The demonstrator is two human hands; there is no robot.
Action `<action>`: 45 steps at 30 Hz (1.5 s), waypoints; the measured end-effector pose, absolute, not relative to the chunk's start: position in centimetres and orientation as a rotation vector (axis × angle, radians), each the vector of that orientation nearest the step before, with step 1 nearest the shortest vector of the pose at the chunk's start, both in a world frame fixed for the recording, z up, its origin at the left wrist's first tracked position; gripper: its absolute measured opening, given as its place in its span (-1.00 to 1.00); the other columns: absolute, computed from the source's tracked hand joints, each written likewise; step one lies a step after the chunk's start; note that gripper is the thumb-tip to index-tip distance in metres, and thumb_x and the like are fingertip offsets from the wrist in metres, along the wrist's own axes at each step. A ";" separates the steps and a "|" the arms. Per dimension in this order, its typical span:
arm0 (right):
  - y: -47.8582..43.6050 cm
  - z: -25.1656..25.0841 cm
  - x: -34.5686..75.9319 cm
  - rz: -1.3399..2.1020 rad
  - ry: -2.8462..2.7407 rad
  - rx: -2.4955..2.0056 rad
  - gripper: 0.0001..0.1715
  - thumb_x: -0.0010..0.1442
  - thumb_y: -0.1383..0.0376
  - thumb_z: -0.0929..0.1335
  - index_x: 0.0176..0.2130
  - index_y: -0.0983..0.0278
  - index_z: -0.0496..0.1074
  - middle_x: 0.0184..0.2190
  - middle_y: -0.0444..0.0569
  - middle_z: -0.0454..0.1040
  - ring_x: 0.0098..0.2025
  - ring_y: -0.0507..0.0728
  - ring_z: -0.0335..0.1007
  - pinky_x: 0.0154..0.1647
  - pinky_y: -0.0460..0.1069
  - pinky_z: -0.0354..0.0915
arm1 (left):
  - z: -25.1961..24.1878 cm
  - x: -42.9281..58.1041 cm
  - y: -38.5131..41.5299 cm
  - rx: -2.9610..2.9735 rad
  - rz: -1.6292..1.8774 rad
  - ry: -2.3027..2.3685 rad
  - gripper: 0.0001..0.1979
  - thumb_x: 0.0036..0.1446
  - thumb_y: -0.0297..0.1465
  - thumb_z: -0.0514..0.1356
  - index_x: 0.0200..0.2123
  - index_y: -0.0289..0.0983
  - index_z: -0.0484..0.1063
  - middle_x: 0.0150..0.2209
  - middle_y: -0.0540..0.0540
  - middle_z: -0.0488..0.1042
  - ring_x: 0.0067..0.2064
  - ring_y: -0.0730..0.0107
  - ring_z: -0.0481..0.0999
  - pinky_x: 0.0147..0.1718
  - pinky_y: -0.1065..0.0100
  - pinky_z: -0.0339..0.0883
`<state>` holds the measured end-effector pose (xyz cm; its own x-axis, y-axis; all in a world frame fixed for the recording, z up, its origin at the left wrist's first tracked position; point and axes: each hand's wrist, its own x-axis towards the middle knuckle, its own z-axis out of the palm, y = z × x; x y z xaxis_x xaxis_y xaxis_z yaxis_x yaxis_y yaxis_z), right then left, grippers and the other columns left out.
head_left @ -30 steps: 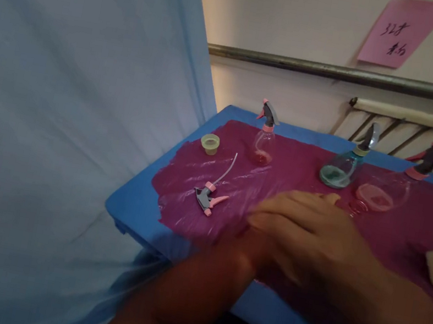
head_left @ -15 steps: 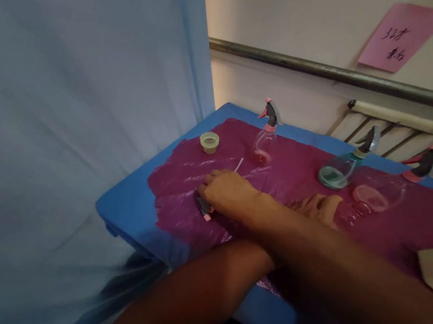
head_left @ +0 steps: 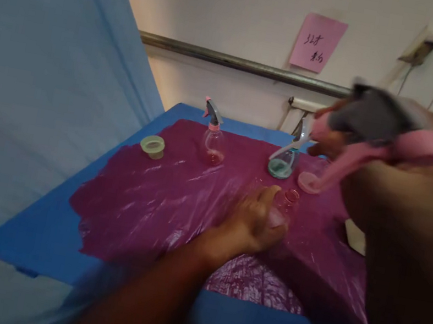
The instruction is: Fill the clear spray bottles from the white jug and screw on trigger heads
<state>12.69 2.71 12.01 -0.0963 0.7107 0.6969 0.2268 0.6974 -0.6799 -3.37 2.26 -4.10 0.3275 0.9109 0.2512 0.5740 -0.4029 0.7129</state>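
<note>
My left hand (head_left: 252, 221) is wrapped round a clear, open-necked bottle (head_left: 286, 205) on the magenta plastic sheet (head_left: 134, 198). Raised at the right, my right hand (head_left: 400, 189) grips a grey and pink spray head (head_left: 375, 117), blurred by motion. A pale tube points down and left from it. Behind the left hand stand a spray bottle with green liquid (head_left: 280, 166) and, partly hidden by the spray head, a bottle with pink contents (head_left: 309, 182). Another spray bottle (head_left: 214, 147) with pink-red liquid stands further left.
A small pale green cup (head_left: 153, 146) sits at the sheet's left. The blue table (head_left: 38, 242) meets a blue curtain (head_left: 40, 69) on the left. Behind are a metal rail (head_left: 226, 60) and a pink note (head_left: 318, 43). A beige object (head_left: 355, 237) lies at the right.
My right hand has lifted the spray head from the sheet's left and carried it right, uncrossing my arms. The view has shifted right. My left hand stays at the open bottle.
</note>
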 end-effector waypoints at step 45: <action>2.0 -1.3 18.0 0.644 -1.678 -1.150 -0.54 0.35 0.35 0.49 0.18 0.00 0.67 0.05 -0.04 0.74 -0.03 0.24 0.71 0.04 0.15 0.60 | -3.2 -2.7 2.4 2.005 0.847 1.291 -0.21 0.15 -0.32 0.40 0.42 -0.10 0.25 0.35 -0.25 0.50 0.36 -0.21 0.53 0.36 -0.24 0.46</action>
